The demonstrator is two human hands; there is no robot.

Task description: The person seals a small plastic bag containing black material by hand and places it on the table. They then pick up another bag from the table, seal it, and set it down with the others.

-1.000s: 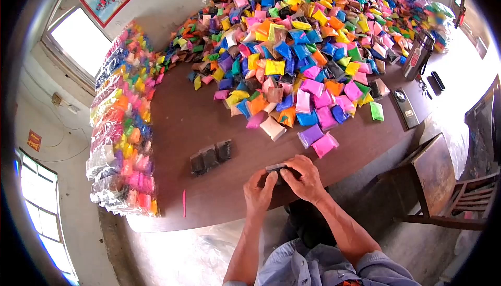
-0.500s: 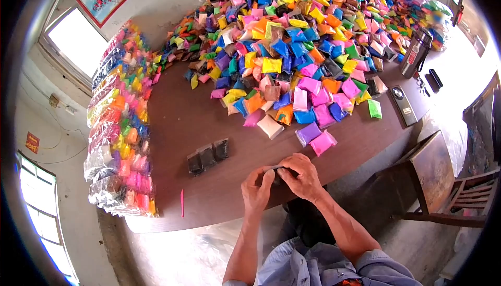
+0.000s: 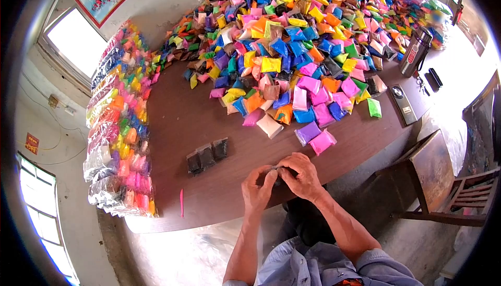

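Note:
Over the table's front edge, my left hand (image 3: 257, 187) and my right hand (image 3: 300, 176) meet with fingertips close together. Both are closed on a small dark packet (image 3: 277, 180), mostly covered by the fingers. To the left of my hands, three black packets (image 3: 207, 155) lie side by side on the brown table (image 3: 172, 129). A thin pink plastic tool (image 3: 181, 203) rests near the front edge, further left. Beyond my right hand, a bright pink packet (image 3: 323, 142) and a purple packet (image 3: 308, 133) sit at the near edge of the pile.
A large heap of coloured packets (image 3: 292, 51) covers the back of the table. Clear bags of packets (image 3: 122, 129) are stacked along the left side. To the right are a flask (image 3: 416, 54), a scale-like metal device (image 3: 402, 105), a black case (image 3: 434, 78) and a wooden chair (image 3: 433, 171).
My fingers have shifted slightly around the dark packet, and less of its upper edge shows. The things on the table have stayed in place.

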